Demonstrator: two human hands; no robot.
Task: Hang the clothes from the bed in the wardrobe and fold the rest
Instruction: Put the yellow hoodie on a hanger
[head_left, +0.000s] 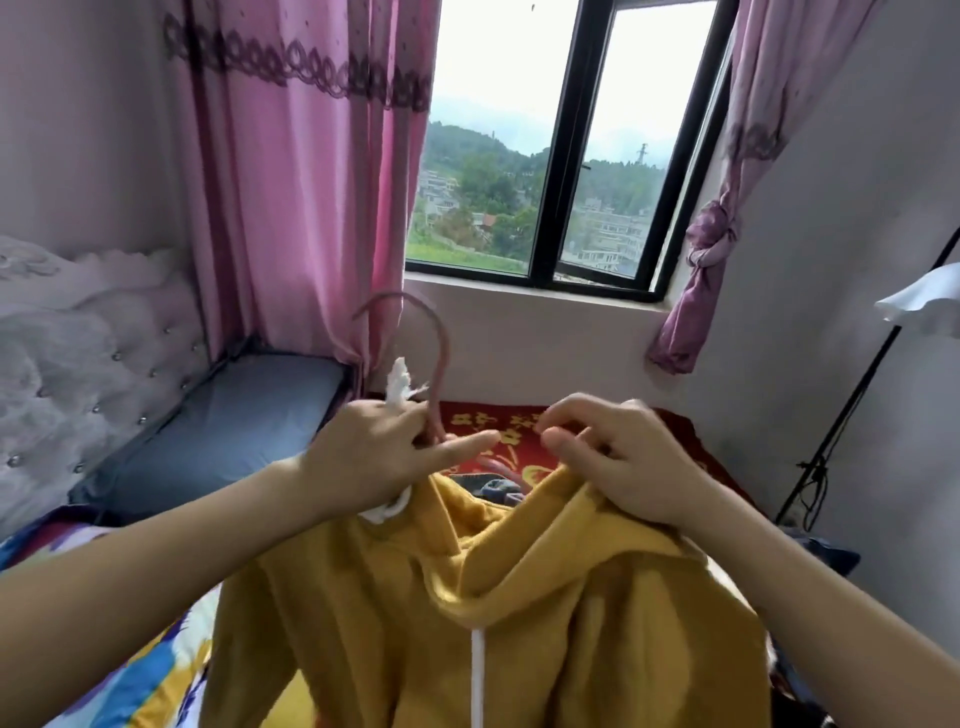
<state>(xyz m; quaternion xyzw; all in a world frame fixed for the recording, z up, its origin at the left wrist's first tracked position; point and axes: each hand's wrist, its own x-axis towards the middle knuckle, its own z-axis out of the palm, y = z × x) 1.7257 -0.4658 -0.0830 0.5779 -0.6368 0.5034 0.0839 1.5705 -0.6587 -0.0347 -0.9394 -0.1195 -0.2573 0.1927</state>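
Note:
A mustard-yellow hooded sweatshirt (483, 613) with a white drawstring hangs in front of me over the bed. My left hand (379, 457) grips the neck of a pink hanger (431, 353), whose hook rises above my fingers, and my forefinger points right. White cord ends stick out by that hand. My right hand (618, 457) pinches the sweatshirt's hood edge at the collar. The rest of the hanger is hidden inside the garment.
A red patterned blanket (519, 431) lies on the bed beneath the window (566, 156). A grey-blue pillow (234, 426) and a tufted white headboard (78, 353) are at left. Pink curtains (291, 182) frame the window. A black stand (852, 405) leans at right.

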